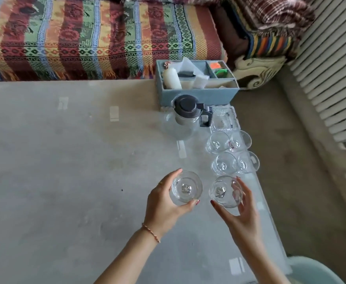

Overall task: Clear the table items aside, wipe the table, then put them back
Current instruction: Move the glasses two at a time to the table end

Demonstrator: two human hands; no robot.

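The glass table [65,160] lies bare across the left and centre of the frame; its right edge runs down past four clear glasses [229,154], a jug [185,117], a glass dish [224,119] and a blue organiser box [196,83] at upper right. Lower centre, the left hand [163,203] grips one glass [186,188] with curled fingers; just beside it, the right hand [239,214] cups another glass [225,191] near the edge.

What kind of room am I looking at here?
Probably a home living room: a low glass-topped table stands before a sofa draped in a striped woven throw, set with a clear glass teapot with a dark lid and small clear glasses.
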